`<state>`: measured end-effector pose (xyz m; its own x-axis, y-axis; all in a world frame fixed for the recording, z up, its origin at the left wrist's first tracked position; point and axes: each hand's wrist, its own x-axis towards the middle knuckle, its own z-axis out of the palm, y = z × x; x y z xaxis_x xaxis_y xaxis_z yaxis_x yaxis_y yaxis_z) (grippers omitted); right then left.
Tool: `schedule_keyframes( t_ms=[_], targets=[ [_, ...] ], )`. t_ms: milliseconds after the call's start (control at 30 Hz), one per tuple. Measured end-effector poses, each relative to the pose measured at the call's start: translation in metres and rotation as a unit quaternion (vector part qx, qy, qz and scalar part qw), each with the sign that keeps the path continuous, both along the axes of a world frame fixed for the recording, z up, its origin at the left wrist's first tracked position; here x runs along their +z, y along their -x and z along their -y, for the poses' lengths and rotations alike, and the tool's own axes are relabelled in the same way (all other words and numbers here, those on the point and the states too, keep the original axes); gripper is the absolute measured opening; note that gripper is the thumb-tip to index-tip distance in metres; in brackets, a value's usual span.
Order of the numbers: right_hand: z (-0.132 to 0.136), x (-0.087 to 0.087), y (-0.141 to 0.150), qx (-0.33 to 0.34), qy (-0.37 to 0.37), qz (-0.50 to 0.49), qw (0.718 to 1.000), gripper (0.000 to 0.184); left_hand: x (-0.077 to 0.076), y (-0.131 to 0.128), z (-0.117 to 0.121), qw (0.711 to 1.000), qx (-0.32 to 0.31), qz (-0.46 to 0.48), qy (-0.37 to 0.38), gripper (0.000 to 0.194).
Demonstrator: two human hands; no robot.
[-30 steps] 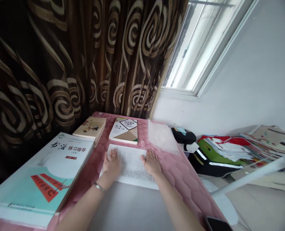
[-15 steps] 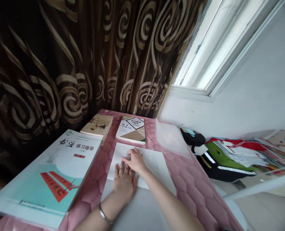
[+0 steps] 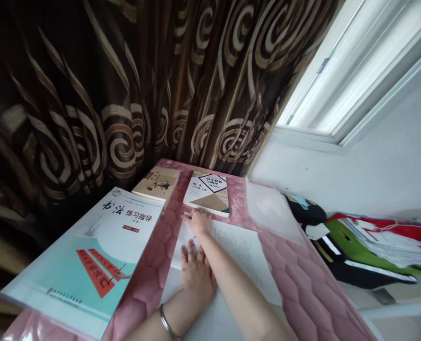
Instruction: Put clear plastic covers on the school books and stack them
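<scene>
A printed white sheet (image 3: 240, 251) lies on a pink quilted table cover (image 3: 299, 279). My left hand (image 3: 195, 274), with a bracelet at the wrist, lies flat and open on the sheet's near left part. My right hand (image 3: 199, 221) has reached across to the sheet's far left corner, fingers curled at the paper's edge. Just beyond it lies a workbook with a diamond pattern (image 3: 209, 192).
A large teal and white exercise book (image 3: 89, 255) lies at the left. A small tan book (image 3: 156, 182) sits by the brown swirl curtain (image 3: 125, 85). A clear plastic sleeve (image 3: 270, 210) lies at the right; bags and stacked papers (image 3: 373, 241) lie beyond the table.
My right hand moved from the sheet's right side across to its far left corner. My left hand slid back toward me. The camera view shifted right.
</scene>
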<state>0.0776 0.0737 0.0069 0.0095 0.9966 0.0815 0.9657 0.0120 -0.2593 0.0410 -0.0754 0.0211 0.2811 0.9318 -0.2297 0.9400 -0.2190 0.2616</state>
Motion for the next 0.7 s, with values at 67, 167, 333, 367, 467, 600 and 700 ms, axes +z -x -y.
schedule_keyframes(
  t_ms=[67, 167, 333, 367, 467, 600, 700],
  targets=[
    [0.013, -0.002, 0.000, 0.022, 0.001, -0.004, 1.000, 0.041, 0.001, 0.000, 0.000, 1.000, 0.001, -0.006, 0.001, 0.057],
    [0.031, -0.006, -0.004, 0.080, 0.033, -0.024, 0.996, 0.039, 0.002, -0.002, 0.000, 1.000, 0.004, -0.014, -0.008, 0.057],
    [0.033, -0.006, -0.007, 0.113, 0.076, -0.033, 0.990, 0.043, 0.002, -0.003, 0.000, 1.000, 0.016, -0.016, -0.011, 0.057],
    [0.028, -0.005, -0.007, 0.108, 0.080, -0.028, 0.991, 0.042, 0.002, -0.002, 0.000, 1.000, 0.015, -0.013, -0.009, 0.058],
    [0.007, -0.002, -0.004, 0.084, 0.072, -0.015, 0.994, 0.038, 0.002, -0.001, 0.001, 1.000, 0.005, -0.002, -0.007, 0.058],
    [-0.007, -0.001, 0.005, 0.040, 0.035, -0.003, 0.999, 0.037, 0.002, 0.001, 0.001, 1.000, -0.004, -0.003, 0.004, 0.056],
    [0.000, -0.004, 0.012, 0.041, 0.003, -0.003, 0.999, 0.041, 0.001, 0.002, 0.001, 1.000, -0.005, 0.000, -0.001, 0.057]
  ],
)
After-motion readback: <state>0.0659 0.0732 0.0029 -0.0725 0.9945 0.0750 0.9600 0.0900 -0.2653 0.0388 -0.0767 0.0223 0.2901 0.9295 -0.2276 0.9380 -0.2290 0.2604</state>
